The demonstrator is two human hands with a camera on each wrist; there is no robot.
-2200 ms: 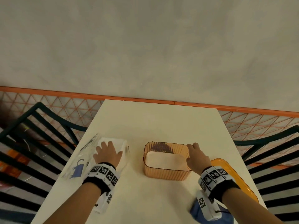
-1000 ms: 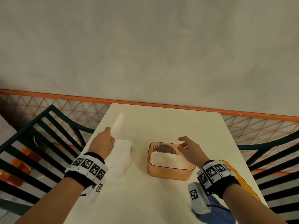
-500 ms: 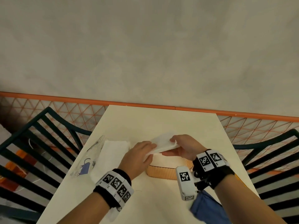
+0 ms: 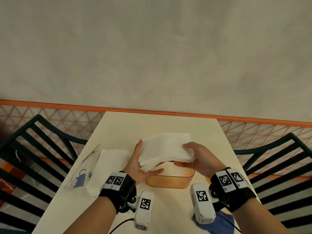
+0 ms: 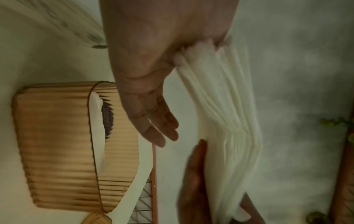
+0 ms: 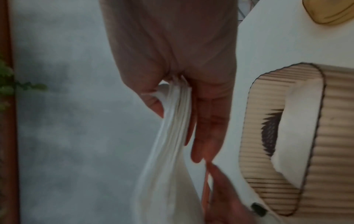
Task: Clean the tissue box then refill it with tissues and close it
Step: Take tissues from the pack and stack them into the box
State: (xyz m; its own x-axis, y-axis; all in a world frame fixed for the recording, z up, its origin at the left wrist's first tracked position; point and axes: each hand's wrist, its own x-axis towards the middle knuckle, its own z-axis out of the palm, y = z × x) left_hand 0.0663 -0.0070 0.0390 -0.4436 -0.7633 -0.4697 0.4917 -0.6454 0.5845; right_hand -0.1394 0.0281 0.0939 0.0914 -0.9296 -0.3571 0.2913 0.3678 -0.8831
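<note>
A thick stack of white tissues (image 4: 165,147) hangs flat in the air just above the open orange ribbed tissue box (image 4: 170,181). My left hand (image 4: 145,159) grips the stack's left end, thumb along its edge and straight fingers under it. At the other end my right hand (image 4: 180,155) pinches it, thumb on top, fingers below. The left wrist view shows the layered stack (image 5: 220,106) beside the box (image 5: 57,136), which holds something white with a dark mark. In the right wrist view the tissues (image 6: 172,151) sag from my right hand (image 6: 182,94).
More white tissues (image 4: 113,164) lie on a clear printed wrapper (image 4: 82,173) left of the box. An orange lid (image 6: 329,12) sits to the box's right and a blue cloth (image 4: 221,223) at the near right edge. Dark slatted chairs (image 4: 33,149) flank the cream table (image 4: 160,122).
My left hand carried the stack from the pack on the left to over the box. My right hand took its other end. Both raised it and levelled it.
</note>
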